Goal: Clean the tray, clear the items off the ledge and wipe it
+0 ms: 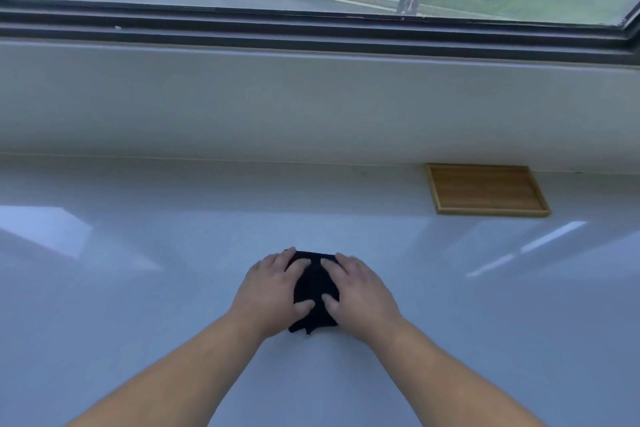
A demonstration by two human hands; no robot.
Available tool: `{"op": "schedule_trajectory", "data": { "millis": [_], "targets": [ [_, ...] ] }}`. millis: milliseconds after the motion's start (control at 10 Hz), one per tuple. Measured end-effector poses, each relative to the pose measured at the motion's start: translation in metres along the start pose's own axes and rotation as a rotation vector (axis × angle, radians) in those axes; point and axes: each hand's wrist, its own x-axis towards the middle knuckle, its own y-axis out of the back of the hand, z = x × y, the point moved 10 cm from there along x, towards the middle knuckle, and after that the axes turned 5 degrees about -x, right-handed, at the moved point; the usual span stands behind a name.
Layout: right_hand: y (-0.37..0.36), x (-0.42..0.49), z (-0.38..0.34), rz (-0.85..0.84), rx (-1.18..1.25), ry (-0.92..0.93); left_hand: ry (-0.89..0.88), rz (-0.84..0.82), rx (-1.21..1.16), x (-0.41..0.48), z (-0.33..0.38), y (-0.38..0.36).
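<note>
Both hands, left and right, press flat with fingers spread on the black cloth on the ledge; wooden tray sits well apart.

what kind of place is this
Probably an indoor room at a wide window ledge facing a street: a dark-framed window shows road and grass outside, and a wooden tray sits on the ledge.

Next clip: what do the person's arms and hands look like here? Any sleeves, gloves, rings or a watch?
Both forearms are bare right down to the bottom edge of the picture, so no sleeves show. The left hand and right hand wear no gloves. No rings show on the fingers, and no watch or band shows on either wrist. Nails look short and unpainted, though the picture is soft.
</note>
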Motion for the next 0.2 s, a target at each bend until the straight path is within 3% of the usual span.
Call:
{"op": "schedule_trajectory", "data": {
  "millis": [100,200],
  "targets": [
    [-0.0195,-0.0064,0.0038,-0.106,-0.060,0.016,0.027,-0.085,0.039,-0.0038,-0.0001,-0.0162],
    [-0.0107,-0.0065,0.0028,-0.042,-0.073,0.021,0.033,-0.046,0.049,-0.0045,0.0034,-0.0105]
  ]
}}
